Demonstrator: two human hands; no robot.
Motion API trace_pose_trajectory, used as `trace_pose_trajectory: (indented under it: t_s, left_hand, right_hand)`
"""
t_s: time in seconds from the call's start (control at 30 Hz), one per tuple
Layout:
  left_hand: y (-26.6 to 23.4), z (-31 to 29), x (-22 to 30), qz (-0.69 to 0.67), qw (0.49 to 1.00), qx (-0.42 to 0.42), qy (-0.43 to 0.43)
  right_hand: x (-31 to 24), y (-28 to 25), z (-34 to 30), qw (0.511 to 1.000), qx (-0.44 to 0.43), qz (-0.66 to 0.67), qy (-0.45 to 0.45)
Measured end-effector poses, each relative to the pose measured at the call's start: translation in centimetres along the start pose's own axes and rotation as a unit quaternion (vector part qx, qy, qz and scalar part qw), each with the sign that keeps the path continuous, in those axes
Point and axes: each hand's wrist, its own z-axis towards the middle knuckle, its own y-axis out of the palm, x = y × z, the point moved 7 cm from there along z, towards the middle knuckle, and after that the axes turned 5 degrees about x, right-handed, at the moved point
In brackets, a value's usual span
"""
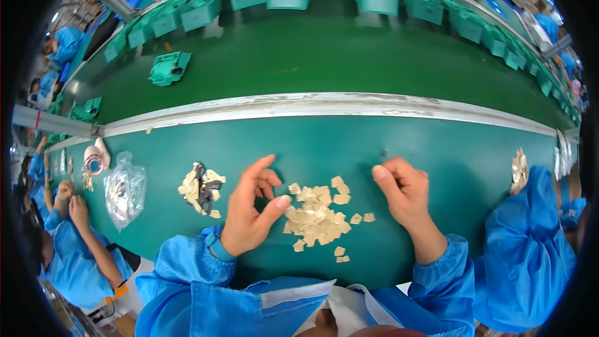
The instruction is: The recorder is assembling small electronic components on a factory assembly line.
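A pile of cream chips lies on the surface between the left hand and right hand.
Room runs beyond the pile to the rail; one bag and one mixed heap sit left of the pile. Two loose chips lie right of it, two on its near side. The left hand's grip is apart, thumb at the pile's edge, contact unclear; whether the right hand's grip is together cannot be told.
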Motion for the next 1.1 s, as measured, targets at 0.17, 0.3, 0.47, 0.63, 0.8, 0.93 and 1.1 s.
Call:
trace_pose_trajectory:
  t_s: [0.17, 0.3, 0.47, 0.63, 0.8, 0.93, 1.1]
  left_hand:
    - [-0.7, -0.5, -0.6, 0.022, 1.0, -0.005, 0.015]
    - [-0.7, -0.4, -0.9, 0.014, 1.0, -0.003, 0.013]
    - [-1.1, -0.7, -1.1, 0.019, 1.0, 0.002, 0.011]
    - [-1.2, -0.6, -1.0, 0.02, 1.0, 0.001, 0.015]
    - [-0.9, -0.2, -0.9, 0.013, 1.0, 0.001, 0.018]
    - [-1.0, -0.3, -0.6, 0.02, 1.0, 0.003, 0.017]
    - [-0.7, -0.3, -0.6, 0.043, 0.999, 0.003, 0.033]
  right_hand:
    - [0.0, 0.8, 0.5, 0.999, -0.014, 0.002, 0.03]
    - [0.0, -0.1, -0.1, 0.999, 0.001, -0.002, 0.034]
    - [-0.6, 0.0, -0.1, 0.999, -0.012, -0.037, -0.02]
    - [-0.5, 0.2, 0.4, 1.0, -0.01, -0.023, -0.012]
    - [-0.2, 0.1, 0.2, 1.0, -0.01, -0.028, -0.001]
    - [-0.3, 0.2, 0.1, 1.0, -0.006, -0.024, 0.008]
    - [-0.3, 0.1, 0.0, 1.0, -0.001, -0.026, 0.012]
